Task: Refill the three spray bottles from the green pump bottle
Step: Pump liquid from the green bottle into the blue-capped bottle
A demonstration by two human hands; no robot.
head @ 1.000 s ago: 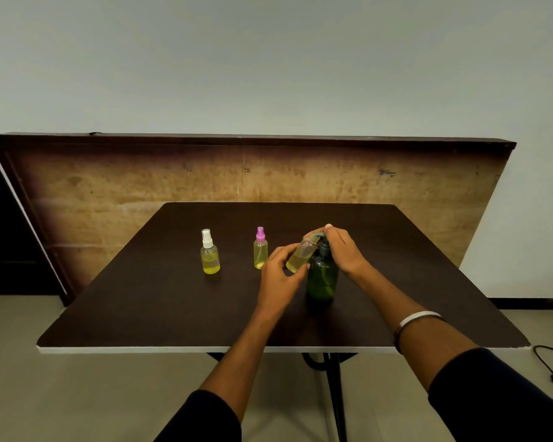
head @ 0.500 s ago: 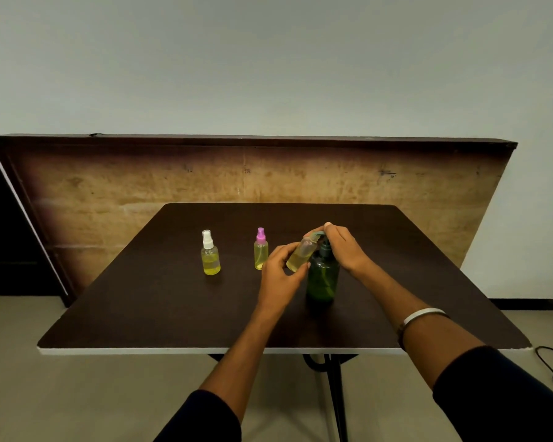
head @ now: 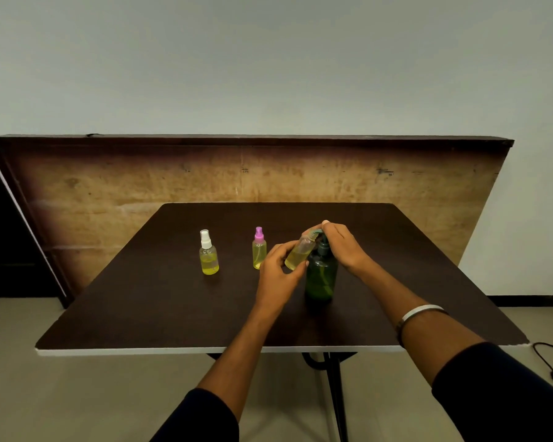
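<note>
**Clear plastic on a matt dark top**

The green pump bottle (head: 321, 275) is translucent, glossy plastic. The spray bottles (head: 209, 260) look like clear, smooth plastic. The dark surface (head: 173, 298) is matt; the leaning board (head: 141, 186) behind is rough, stained wood.

– What colours on the desk (head: 147, 301)?

– The desk is dark brown with a white front edge. One spray bottle (head: 208, 256) has a white cap and yellow liquid, another (head: 259, 248) a pink cap and paler yellow.

– And the pump bottle (head: 321, 275)?

– Dark green (its pump teal). The tilted open bottle (head: 299, 252) is clear with yellowish liquid. Behind, a mottled tan board (head: 141, 186); the wall (head: 268, 59) pale grey-green.
</note>
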